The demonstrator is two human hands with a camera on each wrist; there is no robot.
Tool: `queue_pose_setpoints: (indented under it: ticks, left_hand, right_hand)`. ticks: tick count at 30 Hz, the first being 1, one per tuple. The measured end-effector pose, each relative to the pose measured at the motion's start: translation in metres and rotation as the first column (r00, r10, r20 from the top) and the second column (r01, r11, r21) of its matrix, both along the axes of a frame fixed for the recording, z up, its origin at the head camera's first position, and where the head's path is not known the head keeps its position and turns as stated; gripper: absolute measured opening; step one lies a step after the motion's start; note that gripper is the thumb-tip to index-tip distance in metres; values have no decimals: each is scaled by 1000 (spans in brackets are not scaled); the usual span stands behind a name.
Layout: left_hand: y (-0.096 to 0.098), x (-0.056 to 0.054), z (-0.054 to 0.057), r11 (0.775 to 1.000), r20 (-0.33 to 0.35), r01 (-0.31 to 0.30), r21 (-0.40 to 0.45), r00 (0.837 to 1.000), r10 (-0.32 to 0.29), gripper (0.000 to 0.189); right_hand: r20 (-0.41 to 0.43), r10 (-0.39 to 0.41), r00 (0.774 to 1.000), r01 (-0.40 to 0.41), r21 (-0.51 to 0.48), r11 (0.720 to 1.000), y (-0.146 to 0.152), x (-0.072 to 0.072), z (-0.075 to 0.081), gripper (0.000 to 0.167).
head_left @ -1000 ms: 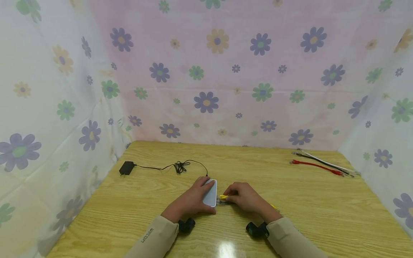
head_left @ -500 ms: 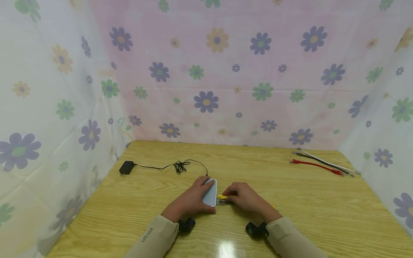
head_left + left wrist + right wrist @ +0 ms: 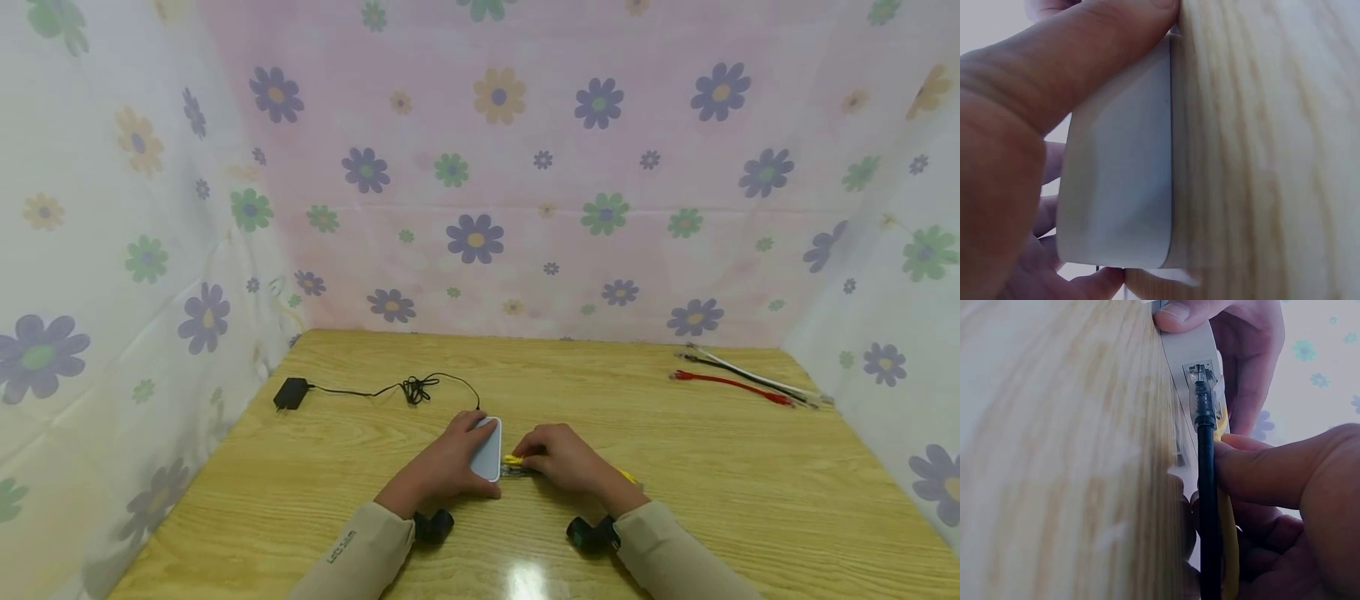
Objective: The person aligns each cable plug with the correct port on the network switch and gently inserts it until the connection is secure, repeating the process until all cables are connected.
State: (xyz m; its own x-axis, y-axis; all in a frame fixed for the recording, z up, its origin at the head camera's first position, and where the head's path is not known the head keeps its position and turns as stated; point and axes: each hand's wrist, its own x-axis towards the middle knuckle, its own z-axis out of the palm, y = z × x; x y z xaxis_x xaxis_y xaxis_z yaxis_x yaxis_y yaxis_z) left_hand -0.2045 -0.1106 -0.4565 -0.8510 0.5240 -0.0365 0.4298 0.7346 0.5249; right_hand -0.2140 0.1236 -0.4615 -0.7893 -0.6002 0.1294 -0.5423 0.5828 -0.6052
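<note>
A white network box with a grey top (image 3: 487,454) lies on the table, held along its edges by the thumb and fingers of my left hand (image 3: 448,458). To its right, my right hand (image 3: 566,462) pinches a yellow network cable (image 3: 513,460) near its plug, right at the box's port side. The right wrist view shows a black network cable (image 3: 1207,494) with its clear plug in a port of the box, running alongside the yellow cable. There the black cable and thumb partly hide the yellow plug. The left wrist view shows the left thumb (image 3: 1104,50) across the box's corner.
A black power adapter (image 3: 291,393) lies at the left, its thin cord (image 3: 416,389) bundled midway and running to the box's far end. White, black and red network cables (image 3: 731,387) lie at the back right. Flowered cloth (image 3: 472,167) hangs behind the wooden table.
The yellow plug in my right hand has moved slightly left, closer to the box. My left hand keeps its hold on the box. The head view has shifted a little.
</note>
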Motion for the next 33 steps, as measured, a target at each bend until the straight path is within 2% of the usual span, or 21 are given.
queue_pose_setpoints:
  ticks: [9,18,33]
  left_hand:
    - [0,0,0,1000,-21,10,-12,1000,-11,100]
    - [2,-1,0,1000,-23,8,-24,1000,-9,101]
    - [1,1,-3,1000,5,-9,-19,1000,10,101]
  right_hand:
    - [15,11,1000,-11,2,1000,-3,-1,-2,15]
    - [22,-12,1000,12,22,1000,-4,-3,-2,15]
    - [12,-22,1000,21,27,999,-2,1,-3,16]
